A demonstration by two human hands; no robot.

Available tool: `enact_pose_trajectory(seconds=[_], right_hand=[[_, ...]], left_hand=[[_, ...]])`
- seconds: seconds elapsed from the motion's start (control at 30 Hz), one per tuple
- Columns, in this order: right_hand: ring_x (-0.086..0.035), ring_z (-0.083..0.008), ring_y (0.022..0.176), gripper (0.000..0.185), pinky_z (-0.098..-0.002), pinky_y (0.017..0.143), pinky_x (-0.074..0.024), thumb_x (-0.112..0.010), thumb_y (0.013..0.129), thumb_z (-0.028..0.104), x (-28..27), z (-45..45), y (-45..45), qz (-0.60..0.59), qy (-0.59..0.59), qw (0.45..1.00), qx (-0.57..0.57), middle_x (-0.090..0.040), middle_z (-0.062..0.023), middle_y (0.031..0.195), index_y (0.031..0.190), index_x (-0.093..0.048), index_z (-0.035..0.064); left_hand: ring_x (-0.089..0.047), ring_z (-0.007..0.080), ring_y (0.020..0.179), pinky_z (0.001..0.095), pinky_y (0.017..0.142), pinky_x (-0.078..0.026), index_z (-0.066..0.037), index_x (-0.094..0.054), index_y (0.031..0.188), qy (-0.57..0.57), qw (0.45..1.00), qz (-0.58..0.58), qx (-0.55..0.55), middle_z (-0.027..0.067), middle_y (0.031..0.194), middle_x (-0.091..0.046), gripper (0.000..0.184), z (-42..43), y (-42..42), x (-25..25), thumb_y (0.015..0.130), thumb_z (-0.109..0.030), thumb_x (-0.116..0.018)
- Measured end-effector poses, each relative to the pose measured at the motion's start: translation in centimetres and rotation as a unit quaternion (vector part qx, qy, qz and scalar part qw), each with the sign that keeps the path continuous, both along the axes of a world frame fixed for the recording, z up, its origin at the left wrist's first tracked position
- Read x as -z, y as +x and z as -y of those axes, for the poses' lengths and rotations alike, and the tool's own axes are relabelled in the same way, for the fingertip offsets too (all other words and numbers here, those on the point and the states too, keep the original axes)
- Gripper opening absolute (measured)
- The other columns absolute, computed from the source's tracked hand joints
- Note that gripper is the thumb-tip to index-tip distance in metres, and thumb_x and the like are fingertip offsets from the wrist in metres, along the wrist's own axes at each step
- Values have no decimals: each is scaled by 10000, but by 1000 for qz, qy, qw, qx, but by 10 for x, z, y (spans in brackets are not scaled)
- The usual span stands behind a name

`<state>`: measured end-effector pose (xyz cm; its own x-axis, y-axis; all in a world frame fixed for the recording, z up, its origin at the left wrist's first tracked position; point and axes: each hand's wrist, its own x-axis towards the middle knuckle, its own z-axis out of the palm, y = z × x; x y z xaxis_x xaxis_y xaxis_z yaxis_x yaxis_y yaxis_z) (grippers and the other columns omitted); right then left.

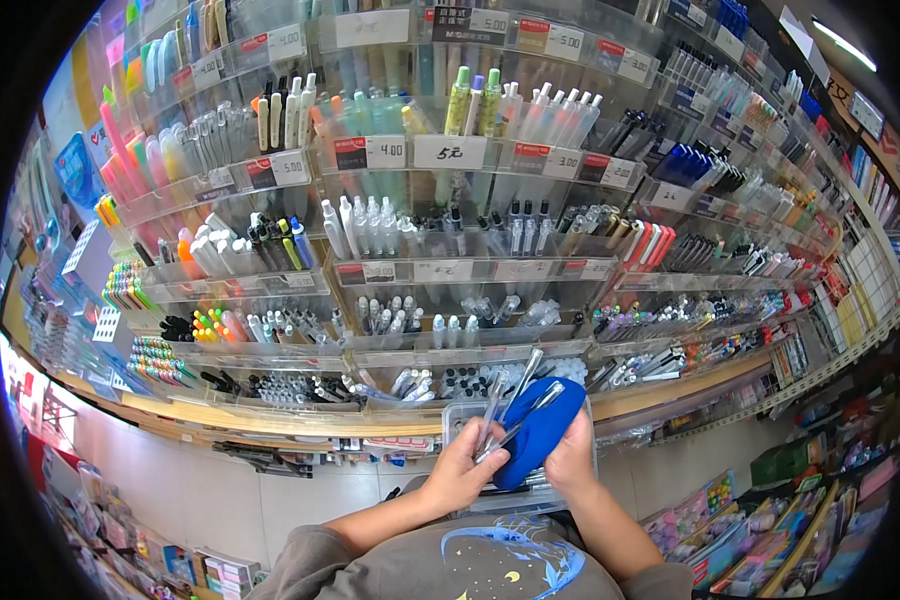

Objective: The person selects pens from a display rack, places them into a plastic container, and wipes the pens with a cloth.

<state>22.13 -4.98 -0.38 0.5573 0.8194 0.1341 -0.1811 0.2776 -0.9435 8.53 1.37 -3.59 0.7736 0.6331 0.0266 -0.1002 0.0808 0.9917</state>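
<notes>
Several slim clear-barrelled pens [494, 402] stand up from my left hand [458, 470], whose fingers are closed round their lower ends. One of these pens slants across the front of a blue cloth [542, 432]. My right hand [572, 455] grips that cloth from its right side, and its fingertips are partly hidden behind the fabric. Below both hands is a clear plastic bin [454, 412] with more pens [532, 497] lying in it, largely covered by my hands and the cloth.
A tiered clear acrylic rack [450, 352] full of pens rises in front, with price tags [450, 152] along its shelves. A wooden ledge [290, 420] runs along its foot. Packaged goods [710, 520] stand at lower right, boxes [225, 570] at lower left. Tiled floor [290, 500] lies between.
</notes>
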Motion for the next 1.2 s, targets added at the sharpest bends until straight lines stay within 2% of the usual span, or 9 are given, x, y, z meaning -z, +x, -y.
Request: enact_pose_trajectory(seconds=[0.13,0.23,0.53,0.8,0.93,1.03,1.1,1.17,1.2], right_hand=[[-566,-140,866,254,-271,754,-469,-546,799,9,1,1,14,-81,19,996,-10,-580,-65,948,1048,-495,24],[-575,-156,870,273,-289,778,-477,-552,800,13,0,2,20,-118,27,992,-27,-578,-65,962,1065,-485,34],[-574,-153,867,328,-287,772,-479,-609,756,2,-9,5,22,-100,34,994,-25,-571,-58,961,1059,-485,34],[-567,-139,827,324,-261,740,-476,-616,738,-10,0,2,25,46,64,996,43,-560,-53,952,1032,-486,35],[-567,-142,824,298,-257,726,-476,-596,747,-3,1,2,25,-6,57,997,56,-567,-58,931,1024,-490,31],[-558,-134,820,246,-256,731,-464,-581,751,0,7,0,25,-17,68,994,87,-570,-55,904,983,-504,26],[-540,-115,810,186,-254,748,-440,-580,746,-1,2,0,25,-42,55,992,109,-567,-42,876,921,-520,22],[-539,-115,795,173,-250,740,-439,-557,751,-14,5,-1,24,15,41,986,162,-567,-41,866,917,-520,19],[-538,-114,788,168,-249,737,-438,-546,754,-20,5,-4,26,46,44,980,188,-568,-41,861,915,-520,18]], left_hand=[[-420,39,572,194,509,-360,-63,-479,952,-122,992,23,12,-20,671,-451,153,0,-2,-7,860,-168,-541],[-391,27,506,186,456,-342,-64,-492,912,-126,991,47,-4,-35,631,-438,133,1,1,-5,859,-175,-543],[-403,67,648,217,587,-353,-53,-519,827,-1,1000,8,-17,-19,712,-454,110,1,3,-9,808,-122,-602],[-370,24,575,190,509,-305,-55,-518,820,76,996,18,-38,-47,666,-450,117,3,8,-5,793,-87,-627],[-369,34,573,193,509,-308,-53,-518,820,50,998,8,-27,-40,666,-437,115,6,8,-8,797,-95,-623],[-365,47,581,204,510,-315,-45,-515,818,107,994,-14,-31,-28,659,-424,119,6,8,-9,802,-102,-618],[-357,84,594,238,527,-332,-36,-464,776,93,994,-39,-35,6,651,-397,152,9,8,-11,813,-105,-594],[-357,139,587,274,533,-340,-25,-424,750,82,993,-76,-33,51,642,-375,193,9,9,-12,817,-115,-581],[-359,158,582,282,532,-340,-23,-424,751,135,988,-68,-35,63,643,-373,195,9,8,-8,815,-116,-582]])
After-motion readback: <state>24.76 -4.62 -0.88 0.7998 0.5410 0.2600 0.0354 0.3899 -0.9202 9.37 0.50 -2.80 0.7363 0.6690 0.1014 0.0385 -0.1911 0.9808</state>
